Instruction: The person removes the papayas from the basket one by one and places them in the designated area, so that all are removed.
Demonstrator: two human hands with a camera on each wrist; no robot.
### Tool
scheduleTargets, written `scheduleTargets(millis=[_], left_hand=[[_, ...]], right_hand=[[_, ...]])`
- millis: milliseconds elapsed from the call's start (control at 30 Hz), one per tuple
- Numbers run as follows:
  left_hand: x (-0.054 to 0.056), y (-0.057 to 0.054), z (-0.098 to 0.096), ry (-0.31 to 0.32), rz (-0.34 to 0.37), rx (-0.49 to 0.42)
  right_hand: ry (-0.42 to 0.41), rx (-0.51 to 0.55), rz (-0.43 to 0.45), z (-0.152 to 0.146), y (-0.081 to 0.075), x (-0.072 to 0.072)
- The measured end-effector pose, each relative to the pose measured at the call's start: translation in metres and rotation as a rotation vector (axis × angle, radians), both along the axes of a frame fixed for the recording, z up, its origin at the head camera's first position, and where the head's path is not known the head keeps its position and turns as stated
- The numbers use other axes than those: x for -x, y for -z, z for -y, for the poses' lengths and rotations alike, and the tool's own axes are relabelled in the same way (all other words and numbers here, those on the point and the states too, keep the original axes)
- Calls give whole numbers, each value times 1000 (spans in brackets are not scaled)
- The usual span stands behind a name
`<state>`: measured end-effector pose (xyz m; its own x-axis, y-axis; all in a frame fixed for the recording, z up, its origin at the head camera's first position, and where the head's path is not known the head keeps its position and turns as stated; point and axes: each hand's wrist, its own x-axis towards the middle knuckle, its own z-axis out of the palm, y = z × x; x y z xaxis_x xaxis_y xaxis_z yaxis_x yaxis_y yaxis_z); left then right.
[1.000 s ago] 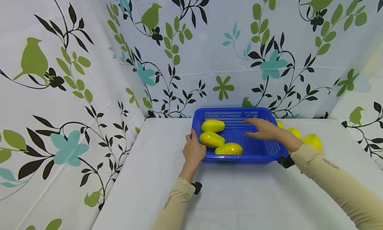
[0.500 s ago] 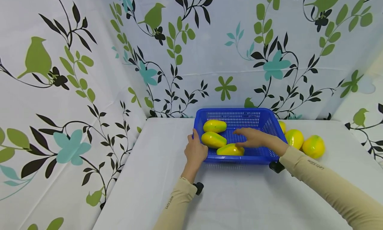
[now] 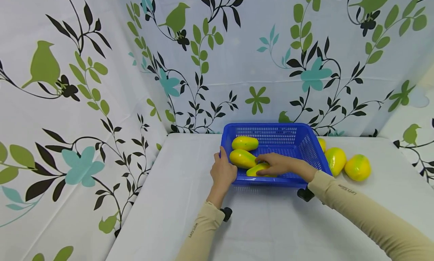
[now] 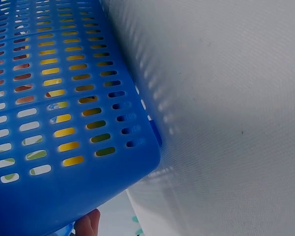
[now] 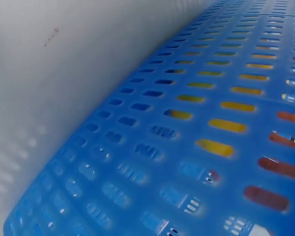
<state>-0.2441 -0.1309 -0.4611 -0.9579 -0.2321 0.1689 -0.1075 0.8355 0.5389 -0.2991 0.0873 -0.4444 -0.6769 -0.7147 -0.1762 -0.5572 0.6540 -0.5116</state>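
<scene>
A blue slatted plastic basket (image 3: 285, 181) stands on the table, and my left hand (image 3: 223, 173) grips its left rim near the front corner. In the left wrist view, fingertips (image 4: 90, 223) show at the edge of the basket wall (image 4: 69, 189). My right hand (image 3: 279, 165) reaches in over the basket's right side, fingers and thumb around the front mango (image 3: 252, 172), which they partly cover. Two more yellow-green mangoes lie behind it on the left, a middle mango (image 3: 242, 158) and a back mango (image 3: 245, 143). In the right wrist view, the basket's slotted wall (image 5: 187, 137) hides the hand's grip.
Right of the basket on the white-covered table (image 3: 176, 200) lie several yellow fruits, among them a mango (image 3: 335, 161) and a rounder-looking fruit (image 3: 358, 167). Patterned curtains (image 3: 210, 65) stand close behind the basket and at the left.
My right hand has moved left and down from over the basket's right half onto the front mango, and its fingers have closed around it. The left hand stays at the rim.
</scene>
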Motion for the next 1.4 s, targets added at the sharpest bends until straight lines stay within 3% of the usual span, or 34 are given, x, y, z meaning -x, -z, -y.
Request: scheduleTargets(millis=[533,767,1000,1400], left_hand=[[-1,0,-1,5,-22,14],[-1,-1,-2,1,1,15],[0,-1,-2,-2,1,3],[-1,1,-2,3,-6,-22]], right_hand=[[-20,13,-14,-2,9,1],[47,13,-26,-8,-1,0],[50,86,-72,-20,-12,2],[110,167,-160,-54,-15,-10]])
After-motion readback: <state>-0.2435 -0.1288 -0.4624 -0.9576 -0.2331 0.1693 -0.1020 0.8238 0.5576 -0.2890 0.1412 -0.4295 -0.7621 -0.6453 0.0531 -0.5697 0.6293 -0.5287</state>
